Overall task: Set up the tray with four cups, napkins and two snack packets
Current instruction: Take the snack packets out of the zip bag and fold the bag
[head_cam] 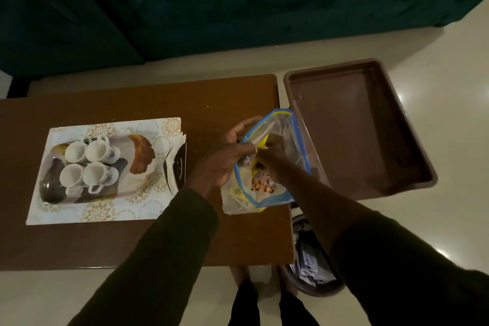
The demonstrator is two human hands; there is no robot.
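A patterned tray [55,193] lies on a floral placemat [111,214] at the table's left. Several white cups [90,164] stand upside down on it in a tight group. A stack of napkins [176,164] leans at the tray's right edge. At the table's right end lies a clear zip bag [288,145] with a blue rim and small orange snack packets [262,185] inside. My left hand [227,156] pinches the bag's rim and holds its mouth apart. My right hand [270,151] reaches inside the bag; its fingers are partly hidden by the plastic.
The brown wooden table [132,246] ends just right of the bag. A deep brown plastic bin [357,127] stands on the floor beside it. A small round basket [312,267] with wrappers sits near my feet. A dark green sofa [211,2] runs along the far side.
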